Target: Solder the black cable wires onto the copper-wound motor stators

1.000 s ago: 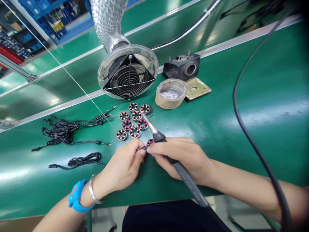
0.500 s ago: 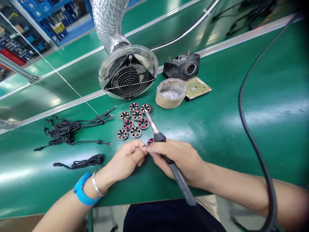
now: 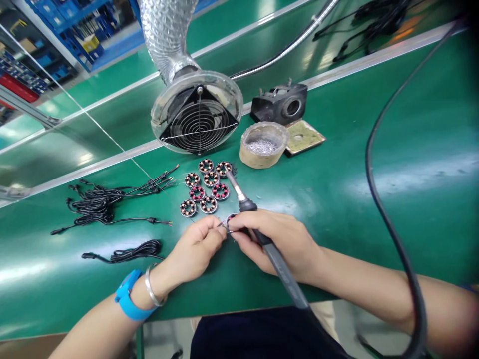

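Observation:
My right hand is closed around a soldering iron, its metal tip pointing away from me over the table. The thumb and forefinger of that same hand also touch a small round motor stator, mostly hidden by the fingers. My left hand is closed in a pinch right beside it, with thin wires between the fingertips. Just beyond both hands, several more motor stators with copper or red windings lie grouped on the green table.
Black cables lie in a bundle at the left, with a coiled cable nearer me. A fume extractor fan stands behind the stators. To its right are a round pot, a sponge tray and a black holder. The iron's cord loops at right.
My right fingers have shifted slightly, and more of the stator's edge shows between the hands. The iron still points the same way. The whole view has drifted a little.

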The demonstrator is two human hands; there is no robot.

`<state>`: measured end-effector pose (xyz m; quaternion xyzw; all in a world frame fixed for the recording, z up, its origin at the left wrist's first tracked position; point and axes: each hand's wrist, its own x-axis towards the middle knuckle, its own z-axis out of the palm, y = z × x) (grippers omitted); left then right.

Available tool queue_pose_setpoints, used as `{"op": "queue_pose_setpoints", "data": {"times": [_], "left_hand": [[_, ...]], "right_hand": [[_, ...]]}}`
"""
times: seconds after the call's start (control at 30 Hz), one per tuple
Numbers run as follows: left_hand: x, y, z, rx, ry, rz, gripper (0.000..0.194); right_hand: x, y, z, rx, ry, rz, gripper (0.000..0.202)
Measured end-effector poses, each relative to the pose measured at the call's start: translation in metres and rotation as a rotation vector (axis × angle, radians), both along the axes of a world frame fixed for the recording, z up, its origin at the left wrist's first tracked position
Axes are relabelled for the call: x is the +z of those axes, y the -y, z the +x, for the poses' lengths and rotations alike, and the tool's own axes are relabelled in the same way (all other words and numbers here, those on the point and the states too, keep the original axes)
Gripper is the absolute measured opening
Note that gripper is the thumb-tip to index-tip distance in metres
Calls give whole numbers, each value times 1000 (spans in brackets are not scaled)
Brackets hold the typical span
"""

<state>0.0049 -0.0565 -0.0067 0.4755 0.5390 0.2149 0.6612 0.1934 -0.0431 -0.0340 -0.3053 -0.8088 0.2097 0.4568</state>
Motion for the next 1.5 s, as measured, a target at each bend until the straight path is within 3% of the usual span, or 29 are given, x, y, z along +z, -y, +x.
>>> {"op": "queue_pose_setpoints", "data": {"times": [0.2, 0.4, 0.63, 0.97, 1.13, 1.5], "left_hand": [[-1, 1, 2, 50, -26, -20, 33], [-3, 0, 4, 86, -59, -15, 28], [-5, 0, 5, 112, -124, 7, 20], [-3, -1, 8, 105, -157, 15, 25], [-5, 0, 7, 113, -152, 17, 22], [-6, 0, 7, 97, -165, 26, 25]], "right_hand": [[-4, -4, 7, 130, 23, -51, 30], [-4, -6, -5, 4, -12, -148, 30], [-1, -7, -1, -12, -36, -97, 29], [29, 6, 34, 12, -114, -75, 32], [28, 10, 36, 47, -186, -184, 23], [24, 7, 31, 55, -198, -185, 20]]}}
